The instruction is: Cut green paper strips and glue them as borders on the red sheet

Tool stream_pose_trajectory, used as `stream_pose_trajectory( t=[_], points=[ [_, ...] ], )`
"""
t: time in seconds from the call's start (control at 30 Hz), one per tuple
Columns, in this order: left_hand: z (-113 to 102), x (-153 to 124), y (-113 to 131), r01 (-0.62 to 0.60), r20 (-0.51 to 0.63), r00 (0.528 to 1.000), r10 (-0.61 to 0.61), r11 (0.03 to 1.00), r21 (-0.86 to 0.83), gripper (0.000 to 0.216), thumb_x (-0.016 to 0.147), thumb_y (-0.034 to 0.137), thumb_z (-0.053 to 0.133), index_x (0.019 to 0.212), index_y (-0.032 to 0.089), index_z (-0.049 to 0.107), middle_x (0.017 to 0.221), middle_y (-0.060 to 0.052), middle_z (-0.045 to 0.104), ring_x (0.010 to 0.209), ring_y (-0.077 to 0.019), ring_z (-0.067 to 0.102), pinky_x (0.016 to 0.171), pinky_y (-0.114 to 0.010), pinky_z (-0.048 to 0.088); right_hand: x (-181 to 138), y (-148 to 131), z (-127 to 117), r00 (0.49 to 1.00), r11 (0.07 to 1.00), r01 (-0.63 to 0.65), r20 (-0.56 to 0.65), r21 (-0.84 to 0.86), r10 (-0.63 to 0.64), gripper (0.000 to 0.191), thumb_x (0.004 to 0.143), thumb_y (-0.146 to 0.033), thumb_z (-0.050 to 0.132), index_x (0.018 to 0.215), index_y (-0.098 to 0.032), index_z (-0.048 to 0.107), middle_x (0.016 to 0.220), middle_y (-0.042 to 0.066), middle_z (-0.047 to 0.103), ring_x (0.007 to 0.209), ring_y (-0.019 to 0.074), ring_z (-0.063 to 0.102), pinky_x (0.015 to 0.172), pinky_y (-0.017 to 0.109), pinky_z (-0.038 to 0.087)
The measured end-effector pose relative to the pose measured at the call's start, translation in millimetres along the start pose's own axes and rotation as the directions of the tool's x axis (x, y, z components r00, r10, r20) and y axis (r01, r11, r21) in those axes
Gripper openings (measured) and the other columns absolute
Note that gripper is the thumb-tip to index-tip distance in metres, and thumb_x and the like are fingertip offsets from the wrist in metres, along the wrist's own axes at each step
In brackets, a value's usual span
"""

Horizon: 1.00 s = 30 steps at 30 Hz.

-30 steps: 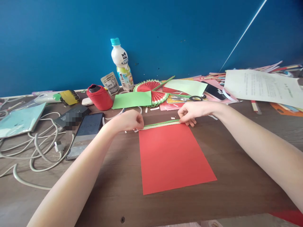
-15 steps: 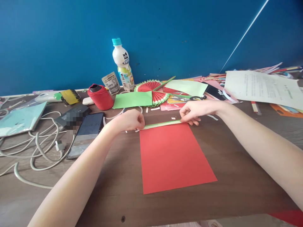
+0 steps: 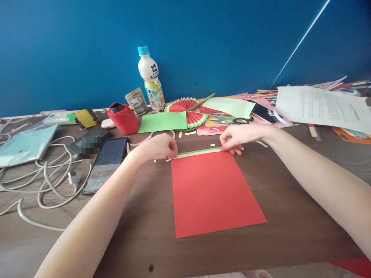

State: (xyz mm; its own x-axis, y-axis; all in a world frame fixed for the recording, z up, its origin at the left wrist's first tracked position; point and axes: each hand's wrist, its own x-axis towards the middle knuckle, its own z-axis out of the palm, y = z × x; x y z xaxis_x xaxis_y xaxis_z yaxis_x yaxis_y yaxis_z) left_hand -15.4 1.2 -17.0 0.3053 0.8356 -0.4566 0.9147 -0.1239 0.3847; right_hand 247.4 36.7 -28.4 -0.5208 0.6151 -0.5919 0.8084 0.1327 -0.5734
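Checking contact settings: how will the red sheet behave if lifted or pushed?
Red sheet is probably floppy and light for its size: it looks paper-thin. Might slide when pushed, since it lies mostly flat on a smooth-looking tabletop.

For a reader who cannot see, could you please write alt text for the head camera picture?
A left hand and right hand pinch a green-and-white strip along the far edge of red paper on a brown table. Beyond are a watermelon-coloured paper fan and a bottle; a phone lies left.
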Motion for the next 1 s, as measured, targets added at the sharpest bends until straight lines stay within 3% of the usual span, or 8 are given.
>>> stream_pose_trajectory(
  t=[1.0],
  points=[
    [0.3,-0.1,2.9,0.008,0.007,1.000,-0.008,1.000,0.013,0.012,0.056,0.024,0.054,0.065,0.019,0.059,0.062,-0.001,0.061,0.052,-0.0124,0.051,0.039,-0.020,0.036,-0.1,-6.0,1.6,0.999,0.999,-0.039,-0.013,-0.026,0.039,0.021,0.070,-0.034,0.058,0.060,-0.018,0.049,0.062,0.000,0.063,0.052,0.0115,0.058,0.051,0.024,0.040]
  ],
)
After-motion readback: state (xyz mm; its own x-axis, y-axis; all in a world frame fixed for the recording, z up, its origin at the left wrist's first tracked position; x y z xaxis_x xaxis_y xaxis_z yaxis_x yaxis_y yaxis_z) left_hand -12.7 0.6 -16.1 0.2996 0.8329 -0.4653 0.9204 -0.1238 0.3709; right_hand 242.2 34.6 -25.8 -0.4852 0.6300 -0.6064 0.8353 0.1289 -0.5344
